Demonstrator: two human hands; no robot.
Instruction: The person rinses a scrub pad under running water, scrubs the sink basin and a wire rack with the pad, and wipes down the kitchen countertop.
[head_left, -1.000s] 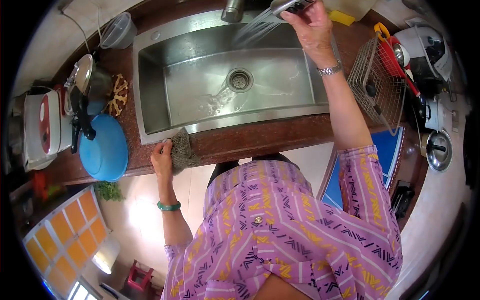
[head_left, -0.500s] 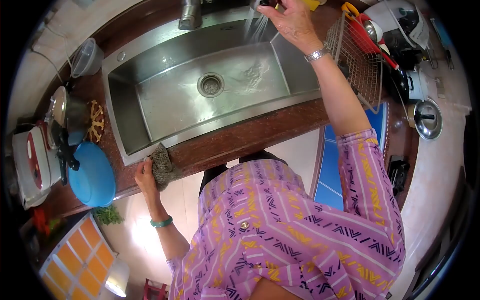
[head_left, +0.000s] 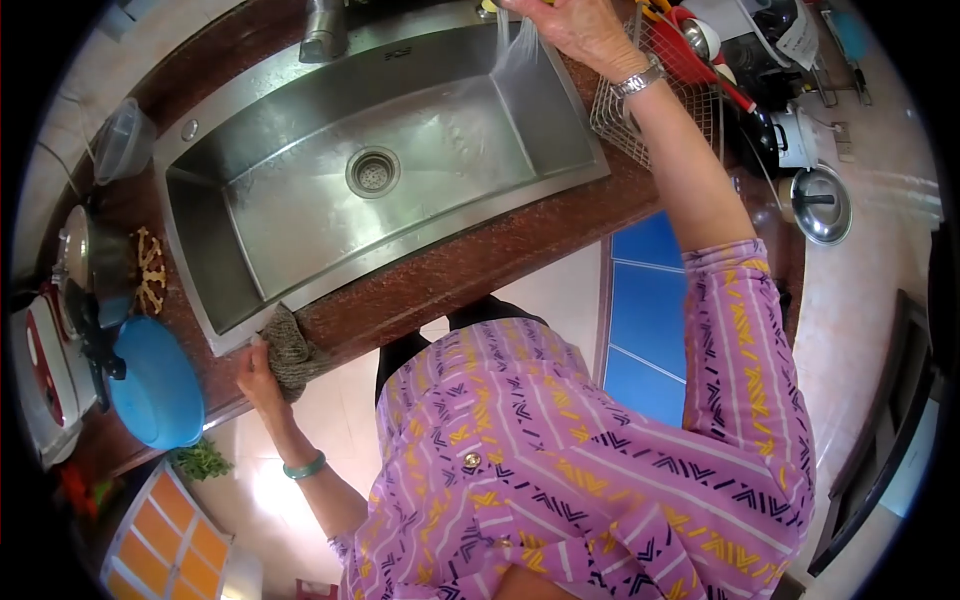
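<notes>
Water sprays down into the right end of the steel sink (head_left: 330, 215), just below my right hand (head_left: 580, 32). That hand is at the top edge with its fingers bent; the sprayer it grips is mostly cut off by the frame. My left hand (head_left: 257, 372) rests at the counter's front edge by the sink's near left corner. Its fingers are closed at the side of a grey-brown cloth (head_left: 290, 352), which hangs over the edge. What the fingertips pinch is too small to make out. The drain (head_left: 373, 172) lies uncovered, with wet streaks around it.
A faucet (head_left: 324, 32) stands behind the sink. On the left are a blue basin (head_left: 158, 385), a yellowish trivet (head_left: 150, 270), a clear tub (head_left: 124, 142) and a pot. A wire basket (head_left: 620, 125) and a steel lid (head_left: 821, 204) are on the right.
The view has turned and shifted right. My right hand has carried the spray toward the sink's right end. My left hand remains beside the cloth at the counter edge.
</notes>
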